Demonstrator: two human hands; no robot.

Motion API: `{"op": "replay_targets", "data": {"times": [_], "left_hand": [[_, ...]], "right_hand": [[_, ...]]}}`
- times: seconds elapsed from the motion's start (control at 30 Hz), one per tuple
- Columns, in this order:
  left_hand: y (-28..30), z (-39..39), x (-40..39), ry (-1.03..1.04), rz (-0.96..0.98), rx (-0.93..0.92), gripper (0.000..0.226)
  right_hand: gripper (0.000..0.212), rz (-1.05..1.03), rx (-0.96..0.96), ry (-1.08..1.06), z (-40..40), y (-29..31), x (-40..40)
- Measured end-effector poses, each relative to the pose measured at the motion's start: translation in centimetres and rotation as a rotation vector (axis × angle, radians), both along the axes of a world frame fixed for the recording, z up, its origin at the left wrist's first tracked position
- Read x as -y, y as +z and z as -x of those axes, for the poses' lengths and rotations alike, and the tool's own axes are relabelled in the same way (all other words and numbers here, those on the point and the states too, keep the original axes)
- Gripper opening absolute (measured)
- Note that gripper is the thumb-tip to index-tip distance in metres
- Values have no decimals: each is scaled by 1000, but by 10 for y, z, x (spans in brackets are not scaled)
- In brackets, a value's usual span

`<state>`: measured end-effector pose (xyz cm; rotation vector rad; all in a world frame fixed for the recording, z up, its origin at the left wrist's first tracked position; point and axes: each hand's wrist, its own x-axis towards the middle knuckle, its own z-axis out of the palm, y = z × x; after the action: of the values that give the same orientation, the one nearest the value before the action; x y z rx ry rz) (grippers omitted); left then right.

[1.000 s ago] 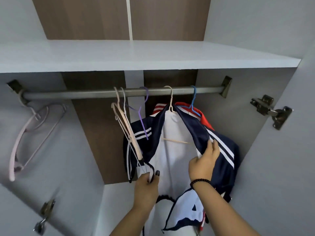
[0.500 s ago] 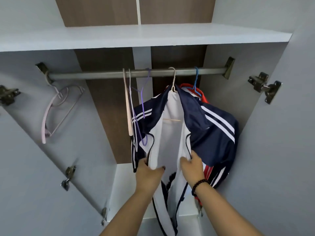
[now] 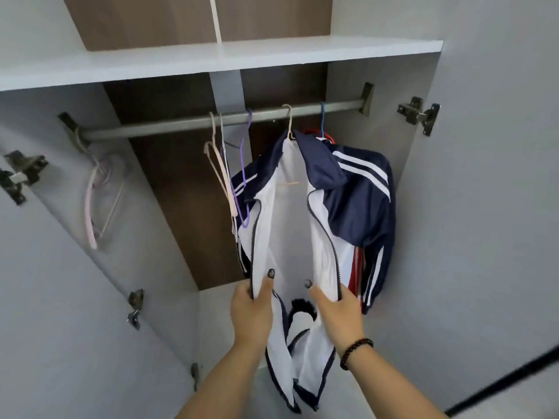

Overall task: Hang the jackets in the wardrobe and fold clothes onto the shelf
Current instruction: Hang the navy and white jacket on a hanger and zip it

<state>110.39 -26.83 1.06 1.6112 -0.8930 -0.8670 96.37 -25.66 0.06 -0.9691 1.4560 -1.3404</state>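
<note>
A: Well, what can't we make out here?

B: The jacket (image 3: 348, 189) covers most of its cream hanger (image 3: 289, 122); we see only the hook and a sliver of the bar inside. Behind it a red garment (image 3: 355, 270) shows just at the collar and lower edge, on a blue hanger (image 3: 322, 116). The jacket's hem drops past our arms, bunched up.

A: And the hands?

B: Our left hand (image 3: 252, 309) pinches the left zipper edge, thumb on the white lining. Our right hand (image 3: 335, 313) grips the right zipper edge the same way. The fingers behind the cloth are hidden.

A: Where does the jacket hang?

B: On the rail (image 3: 181, 124), right of centre, under the shelf (image 3: 211, 60).

A: Counts?

B: Two garments. Three bare hangers (image 3: 223, 173) beside the jacket, overlapping, and blurry pink ones (image 3: 93, 204) at the rail's left end, count unclear. Two hinges (image 3: 419, 114) plainly seen.
</note>
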Motion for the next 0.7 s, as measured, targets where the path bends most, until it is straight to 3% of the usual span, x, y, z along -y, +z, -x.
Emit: {"op": "replay_targets", "data": {"times": [0.03,0.1,0.23,0.33,0.6,0.7], "left_hand": [[2,-4,-7,-36,-36,-40,22],[-1,-12,-19,-158,-154,-87,26],[-6,-32,-47,-286,-303,23,5],[-12,-41,-65,-287,-283,-7,25],[-23,-40,-107,-15,-77,-41,36],[-25,-38,-116,-79,-99,-111,45]], "right_hand": [[10,-24,-11,21,-6,1,-13],[23,-80,-56,47,-16,-1,-37],[21,-209,-157,37,-31,-7,-84],[9,-307,-165,42,-35,-15,-114],[14,-454,-194,57,-25,-29,-167],[17,-474,-205,97,-19,-34,-181]]}}
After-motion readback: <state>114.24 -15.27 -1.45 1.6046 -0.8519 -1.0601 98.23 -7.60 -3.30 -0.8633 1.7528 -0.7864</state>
